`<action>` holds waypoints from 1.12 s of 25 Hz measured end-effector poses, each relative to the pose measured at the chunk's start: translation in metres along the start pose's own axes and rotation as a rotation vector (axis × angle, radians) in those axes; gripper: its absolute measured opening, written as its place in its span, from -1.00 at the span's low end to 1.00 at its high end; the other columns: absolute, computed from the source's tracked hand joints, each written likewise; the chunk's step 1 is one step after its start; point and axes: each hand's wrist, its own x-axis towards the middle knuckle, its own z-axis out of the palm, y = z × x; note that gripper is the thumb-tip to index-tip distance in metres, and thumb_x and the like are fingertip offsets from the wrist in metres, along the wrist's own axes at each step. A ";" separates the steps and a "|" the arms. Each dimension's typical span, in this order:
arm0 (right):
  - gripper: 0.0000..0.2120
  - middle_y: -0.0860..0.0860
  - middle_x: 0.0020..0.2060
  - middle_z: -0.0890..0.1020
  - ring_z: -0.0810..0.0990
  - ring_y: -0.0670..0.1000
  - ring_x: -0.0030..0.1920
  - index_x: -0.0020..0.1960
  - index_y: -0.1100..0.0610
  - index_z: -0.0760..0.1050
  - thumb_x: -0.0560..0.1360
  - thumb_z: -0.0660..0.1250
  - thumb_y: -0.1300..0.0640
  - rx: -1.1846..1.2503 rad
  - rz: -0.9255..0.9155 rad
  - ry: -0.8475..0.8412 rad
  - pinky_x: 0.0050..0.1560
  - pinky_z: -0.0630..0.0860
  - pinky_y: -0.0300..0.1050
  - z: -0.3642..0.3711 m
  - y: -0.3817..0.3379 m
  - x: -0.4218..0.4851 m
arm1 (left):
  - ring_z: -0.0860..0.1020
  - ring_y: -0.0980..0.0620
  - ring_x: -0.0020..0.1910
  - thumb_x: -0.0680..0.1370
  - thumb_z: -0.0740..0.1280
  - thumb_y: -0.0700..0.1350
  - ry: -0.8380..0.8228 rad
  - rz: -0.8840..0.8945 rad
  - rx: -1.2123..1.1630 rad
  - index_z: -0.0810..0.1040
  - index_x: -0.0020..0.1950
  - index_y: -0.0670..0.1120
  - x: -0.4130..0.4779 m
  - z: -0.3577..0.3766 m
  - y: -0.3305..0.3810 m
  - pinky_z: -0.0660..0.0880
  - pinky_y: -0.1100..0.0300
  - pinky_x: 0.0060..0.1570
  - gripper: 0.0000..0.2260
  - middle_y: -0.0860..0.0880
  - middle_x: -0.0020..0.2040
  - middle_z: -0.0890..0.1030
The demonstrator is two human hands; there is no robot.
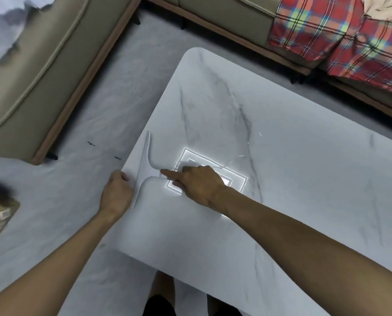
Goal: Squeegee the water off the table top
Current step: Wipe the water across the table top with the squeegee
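Your right hand (197, 183) is wrapped around the handle of the white squeegee (142, 172) in the middle of the frame, with the index finger laid forward along it. The blade lies along the left edge of the marble tabletop (281, 179). Your left hand (116, 192) sits at that edge, fingers curled just beside the blade. You cannot tell whether it grips anything. A light reflection (238, 181) glares by your right hand.
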 end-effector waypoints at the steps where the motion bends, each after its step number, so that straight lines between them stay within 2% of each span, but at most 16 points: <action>1: -0.59 0.08 0.04 0.58 0.59 0.20 -0.01 0.50 -0.25 0.16 0.66 0.02 -0.05 -0.019 -0.008 -0.009 -0.18 0.32 -0.07 0.004 -0.001 0.001 | 0.45 -0.10 -0.17 0.46 0.27 -0.34 -0.045 -0.011 0.019 0.39 0.03 -0.16 -0.004 0.003 -0.003 0.31 0.14 -0.22 -0.81 -0.15 -0.07 0.49; 4: -0.58 0.06 -0.02 0.59 0.61 0.19 -0.09 0.47 -0.27 0.19 0.64 0.07 -0.02 -0.016 0.025 0.073 -0.25 0.29 -0.09 0.008 0.025 -0.034 | 0.46 -0.12 -0.13 0.45 0.24 -0.33 -0.229 -0.018 0.121 0.42 -0.02 -0.18 -0.017 0.017 -0.009 0.30 0.13 -0.24 -0.86 -0.18 0.01 0.47; 6: -0.56 0.02 -0.11 0.58 0.61 0.18 -0.14 0.45 -0.31 0.18 0.62 0.09 -0.01 -0.021 0.118 0.075 -0.28 0.31 -0.08 0.008 0.059 -0.078 | 0.45 -0.14 -0.10 0.45 0.25 -0.32 -0.299 0.001 0.173 0.44 0.01 -0.21 -0.022 0.024 -0.014 0.32 0.12 -0.21 -0.85 -0.16 0.07 0.41; 9: -0.57 -0.02 -0.18 0.57 0.60 0.16 -0.17 0.45 -0.35 0.14 0.62 0.04 -0.04 -0.027 0.323 0.043 -0.24 0.44 -0.04 0.003 0.104 -0.146 | 0.47 -0.14 -0.10 0.44 0.29 -0.29 -0.290 0.003 0.176 0.46 0.02 -0.21 -0.026 0.026 -0.018 0.34 0.11 -0.17 -0.84 -0.15 0.07 0.41; 12: -0.61 -0.04 -0.23 0.56 0.59 0.14 -0.20 0.43 -0.36 0.16 0.63 0.00 -0.10 -0.048 0.391 0.068 -0.27 0.41 -0.05 0.001 0.105 -0.181 | 0.46 -0.09 -0.09 0.45 0.30 -0.25 -0.171 0.030 0.130 0.47 0.03 -0.16 -0.029 0.020 -0.025 0.35 0.12 -0.16 -0.83 -0.07 0.01 0.49; 16: -0.62 -0.04 -0.17 0.56 0.60 0.17 -0.16 0.43 -0.37 0.12 0.63 -0.01 -0.15 -0.006 0.175 0.101 -0.28 0.40 -0.05 -0.004 0.048 -0.121 | 0.45 -0.05 -0.09 0.49 0.28 -0.25 -0.090 0.060 0.066 0.43 0.08 -0.14 -0.026 0.005 -0.047 0.35 0.16 -0.14 -0.83 -0.03 -0.02 0.46; 19: -0.61 0.01 -0.05 0.58 0.60 0.19 -0.09 0.45 -0.33 0.17 0.65 0.01 -0.10 -0.028 0.035 0.053 -0.25 0.28 -0.09 0.003 -0.020 -0.034 | 0.44 -0.01 -0.22 0.49 0.26 -0.27 -0.099 -0.026 -0.022 0.36 0.03 -0.08 -0.020 -0.008 -0.075 0.30 0.18 -0.33 -0.82 -0.05 -0.08 0.46; 21: -0.61 0.03 -0.05 0.56 0.59 0.19 -0.08 0.47 -0.29 0.19 0.65 0.00 -0.07 -0.036 0.011 0.035 -0.23 0.24 -0.09 0.008 -0.050 0.010 | 0.41 0.11 -0.27 0.48 0.24 -0.26 -0.142 -0.047 -0.027 0.35 0.01 -0.06 -0.014 -0.015 -0.092 0.27 0.24 -0.37 -0.82 -0.01 -0.13 0.45; 25: -0.58 0.01 -0.15 0.51 0.58 0.19 -0.12 0.46 -0.34 0.14 0.65 0.00 -0.03 -0.037 0.129 0.062 -0.22 0.27 -0.08 0.010 -0.035 0.015 | 0.40 0.10 -0.26 0.44 0.19 -0.32 -0.249 -0.024 -0.012 0.35 0.01 -0.04 -0.006 -0.012 -0.102 0.27 0.22 -0.36 -0.77 -0.01 -0.14 0.42; 28: -0.55 -0.04 -0.23 0.47 0.57 0.17 -0.17 0.46 -0.37 0.11 0.63 0.04 -0.03 -0.025 0.363 0.103 -0.25 0.33 -0.08 0.013 0.007 -0.044 | 0.41 0.04 -0.23 0.41 0.23 -0.34 -0.314 0.012 0.013 0.39 0.03 -0.07 -0.006 -0.006 -0.095 0.28 0.22 -0.34 -0.74 -0.03 -0.09 0.42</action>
